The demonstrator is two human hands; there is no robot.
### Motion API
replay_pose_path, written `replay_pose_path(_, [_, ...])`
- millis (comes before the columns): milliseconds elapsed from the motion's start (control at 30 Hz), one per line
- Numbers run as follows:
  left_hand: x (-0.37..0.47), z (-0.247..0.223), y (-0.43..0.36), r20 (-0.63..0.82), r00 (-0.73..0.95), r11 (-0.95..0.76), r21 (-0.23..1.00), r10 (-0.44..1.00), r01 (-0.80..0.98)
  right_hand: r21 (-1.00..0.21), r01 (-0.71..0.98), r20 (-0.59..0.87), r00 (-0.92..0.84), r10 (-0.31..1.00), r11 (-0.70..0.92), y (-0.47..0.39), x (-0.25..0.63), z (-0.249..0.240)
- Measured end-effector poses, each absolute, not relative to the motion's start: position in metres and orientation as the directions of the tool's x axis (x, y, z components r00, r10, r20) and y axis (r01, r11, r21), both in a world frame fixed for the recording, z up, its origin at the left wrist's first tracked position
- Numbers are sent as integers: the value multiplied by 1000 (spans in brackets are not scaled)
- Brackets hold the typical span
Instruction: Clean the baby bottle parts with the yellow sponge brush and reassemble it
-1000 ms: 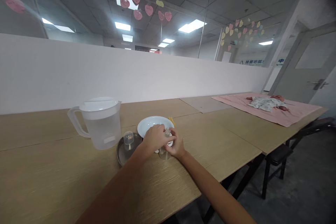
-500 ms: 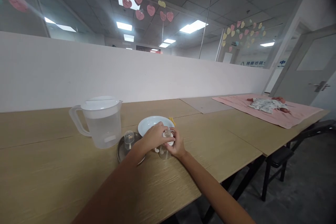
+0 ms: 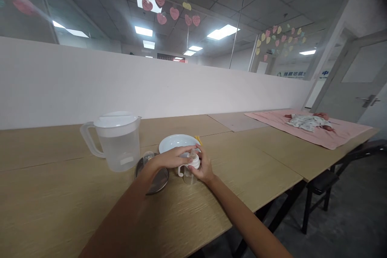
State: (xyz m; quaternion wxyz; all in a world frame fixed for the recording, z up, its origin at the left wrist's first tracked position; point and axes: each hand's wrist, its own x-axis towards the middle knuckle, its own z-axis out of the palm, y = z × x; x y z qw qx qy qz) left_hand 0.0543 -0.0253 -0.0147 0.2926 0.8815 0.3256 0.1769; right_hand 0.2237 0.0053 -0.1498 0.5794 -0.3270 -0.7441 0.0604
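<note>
A clear baby bottle (image 3: 189, 176) with a white collar, a teat on top and a curved white side handle stands on the table in front of me. My right hand (image 3: 204, 167) is wrapped round the collar from the right. From the left, my left hand (image 3: 175, 157) reaches across, its thumb on the near side of the collar and its fingers passing behind the teat. Just behind both hands sits a white bowl (image 3: 172, 142), partly covered by them. Under my left wrist lies a round metal tray (image 3: 160, 181) with a small clear cap (image 3: 148, 156) on it.
A lidded clear pitcher (image 3: 121, 149) of water stands at the left. Something yellow (image 3: 198, 140) pokes out by the bowl. Farther right, a baby doll (image 3: 308, 122) lies on a pink cloth (image 3: 266, 119). A black stool (image 3: 320, 185) stands beside the table's right edge.
My left hand has turned about the bottle's top, its wrist shifting left and its fingers now flatter. More of the white handle and collar shows. The right hand has barely moved.
</note>
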Motion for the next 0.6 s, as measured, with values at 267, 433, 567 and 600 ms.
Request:
replay_pose_path(267, [61,-19,-24,171,734,-601,707,657,374,-432,430,840,-129,528,792,5,224,-147])
replay_pose_path(433, [60,-15,-28,121,670,-558,669,732,490,-426,493,829,-123,546,759,4,225,-147])
replay_pose_path(567, [64,-10,-33,118,634,-544,645,764,536,-397,495,842,-139,521,773,3,225,-146])
replay_pose_path(600, [64,-9,-34,124,631,-550,634,766,544,-396,493,842,-142,520,775,2,226,-146])
